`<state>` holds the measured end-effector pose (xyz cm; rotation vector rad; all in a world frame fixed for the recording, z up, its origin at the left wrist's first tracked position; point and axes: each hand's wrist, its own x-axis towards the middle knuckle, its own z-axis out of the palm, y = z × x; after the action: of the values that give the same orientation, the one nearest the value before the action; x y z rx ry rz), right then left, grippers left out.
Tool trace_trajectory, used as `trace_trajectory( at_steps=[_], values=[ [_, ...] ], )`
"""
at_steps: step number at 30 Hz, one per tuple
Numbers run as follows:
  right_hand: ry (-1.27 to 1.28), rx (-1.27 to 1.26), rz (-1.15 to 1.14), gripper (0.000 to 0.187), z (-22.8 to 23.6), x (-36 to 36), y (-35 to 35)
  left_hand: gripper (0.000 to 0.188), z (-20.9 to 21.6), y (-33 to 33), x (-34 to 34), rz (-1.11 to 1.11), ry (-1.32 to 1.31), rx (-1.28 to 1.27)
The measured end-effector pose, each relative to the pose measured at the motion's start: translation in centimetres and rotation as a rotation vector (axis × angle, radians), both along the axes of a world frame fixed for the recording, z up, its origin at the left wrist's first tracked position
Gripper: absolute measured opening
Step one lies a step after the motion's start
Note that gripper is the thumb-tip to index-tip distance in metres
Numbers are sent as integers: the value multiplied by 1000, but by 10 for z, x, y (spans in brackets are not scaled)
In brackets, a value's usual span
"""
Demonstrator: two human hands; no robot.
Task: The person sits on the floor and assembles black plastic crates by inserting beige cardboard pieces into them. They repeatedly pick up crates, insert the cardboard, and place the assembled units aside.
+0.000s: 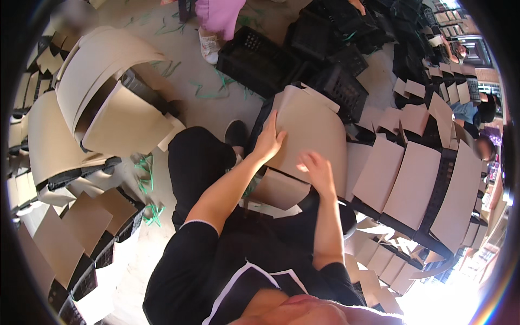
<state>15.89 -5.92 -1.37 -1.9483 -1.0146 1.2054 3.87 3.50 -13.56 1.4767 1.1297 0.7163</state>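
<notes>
A beige cardboard sheet (314, 124) covers the top of a black plastic crate (261, 120) between my knees. My left hand (269, 140) lies along the sheet's left edge, its fingers stretched out and holding nothing. Over the right part of the sheet is my right hand (317, 169), its fingers loosely bent and apart, with nothing visible in them; whether it touches the cardboard I cannot tell. A cardboard flap (283, 189) hangs down at the crate's near end. The sheet hides the crate's contents.
Black crates (254, 57) stand ahead. Cardboard-covered crates stack up at left (108, 70) and right (414, 176). Green straps (219, 86) litter the floor. Someone in pink trousers (216, 16) stands at the far side; other people are at far right.
</notes>
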Motion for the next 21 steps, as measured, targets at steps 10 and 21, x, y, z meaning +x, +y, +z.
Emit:
trace_trajectory(
  at_steps=[10,21],
  values=[
    [-537,38,59,42,-115,2,138,66,-1,-2,-2,-19,21,-2],
    [-161,-84,57,45,-111,-3,119,53,-50,7,5,-62,-599,-236]
  ],
)
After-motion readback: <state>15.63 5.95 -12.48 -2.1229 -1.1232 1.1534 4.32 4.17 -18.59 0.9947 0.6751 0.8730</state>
